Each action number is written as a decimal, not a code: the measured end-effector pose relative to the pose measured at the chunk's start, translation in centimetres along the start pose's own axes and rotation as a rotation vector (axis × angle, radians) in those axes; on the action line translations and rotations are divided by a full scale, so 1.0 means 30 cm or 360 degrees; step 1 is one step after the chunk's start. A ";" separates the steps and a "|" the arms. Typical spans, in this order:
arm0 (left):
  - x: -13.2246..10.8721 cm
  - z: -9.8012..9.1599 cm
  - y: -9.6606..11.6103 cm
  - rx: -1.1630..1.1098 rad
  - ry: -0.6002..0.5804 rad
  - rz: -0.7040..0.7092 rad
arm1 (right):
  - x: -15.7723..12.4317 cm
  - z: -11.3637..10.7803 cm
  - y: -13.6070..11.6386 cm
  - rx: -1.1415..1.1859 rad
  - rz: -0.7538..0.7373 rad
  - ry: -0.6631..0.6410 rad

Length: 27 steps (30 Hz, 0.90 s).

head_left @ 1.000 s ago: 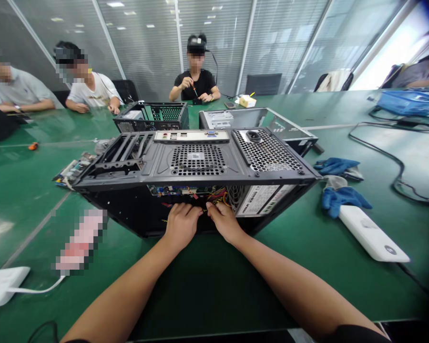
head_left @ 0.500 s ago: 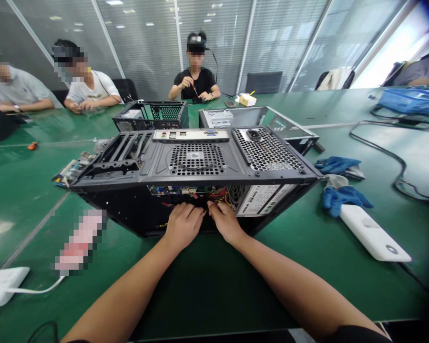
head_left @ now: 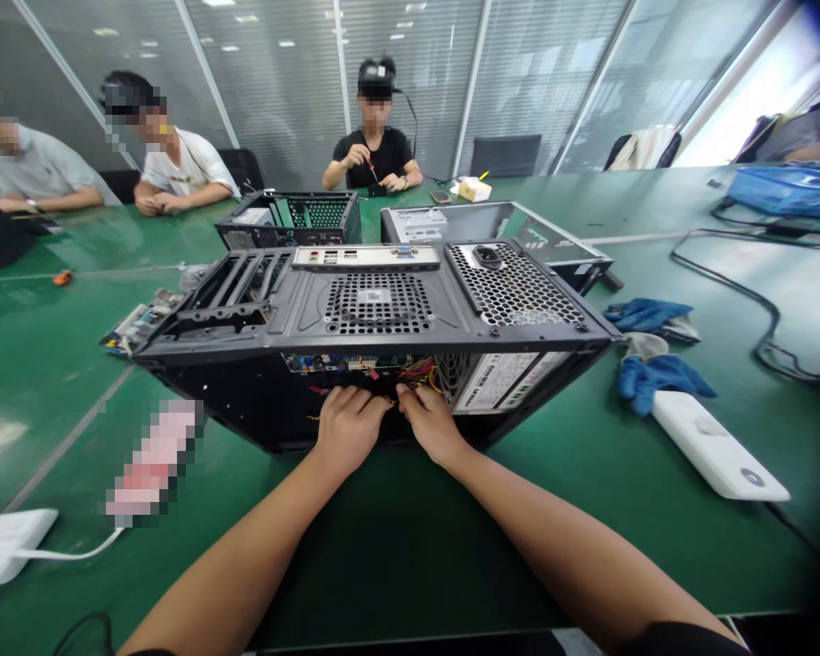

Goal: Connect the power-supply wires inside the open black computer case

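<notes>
A black computer case (head_left: 375,314) lies on its side on the green table (head_left: 396,538), its open side facing me. My left hand (head_left: 347,426) and my right hand (head_left: 429,421) reach into the opening side by side, fingers curled in among red and yellow wires (head_left: 420,371). The fingertips are hidden inside the case, so what they grip cannot be made out. A power supply with a label (head_left: 502,378) sits just right of my right hand. A circuit board edge (head_left: 342,363) shows above my left hand.
Blue gloves (head_left: 660,375) and a white device (head_left: 717,448) lie to the right, another white device (head_left: 4,545) at the left. Two more open cases (head_left: 498,228) stand behind. Three people sit across the table; a loose board (head_left: 137,323) lies left. Cables (head_left: 758,310) run at right.
My hands stay in the case opening with only slight finger shifts. Another person's hand has come into view at the right edge.
</notes>
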<state>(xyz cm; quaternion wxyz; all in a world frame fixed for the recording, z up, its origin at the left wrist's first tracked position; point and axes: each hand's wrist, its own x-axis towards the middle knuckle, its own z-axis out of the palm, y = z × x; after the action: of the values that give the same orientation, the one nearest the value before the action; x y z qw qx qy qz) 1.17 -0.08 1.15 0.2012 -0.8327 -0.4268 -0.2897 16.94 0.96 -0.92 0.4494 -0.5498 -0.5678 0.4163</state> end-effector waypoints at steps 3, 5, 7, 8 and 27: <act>0.003 0.002 -0.003 -0.0035 -0.0013 -0.0010 | -0.002 -0.001 -0.009 -0.0002 0.0007 -0.0007; 0.002 0.007 -0.005 -0.0058 -0.0014 -0.0020 | -0.002 -0.002 -0.012 -0.0006 0.0013 -0.0013; -0.002 0.013 -0.006 -0.0081 -0.0024 -0.0033 | -0.001 -0.002 -0.014 -0.0002 0.0009 -0.0022; -0.004 0.016 -0.006 -0.0089 -0.0035 -0.0040 | -0.001 -0.002 -0.015 -0.0003 0.0007 -0.0021; -0.024 0.045 -0.018 -0.0208 -0.0120 -0.0126 | 0.000 -0.004 -0.015 -0.0053 0.0000 -0.0012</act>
<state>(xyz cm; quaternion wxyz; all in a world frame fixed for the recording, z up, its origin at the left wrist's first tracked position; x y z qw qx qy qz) 0.80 0.58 -0.30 0.1186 -0.8369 -0.4467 -0.2932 16.94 0.94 -0.45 0.4380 -0.5557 -0.5764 0.4089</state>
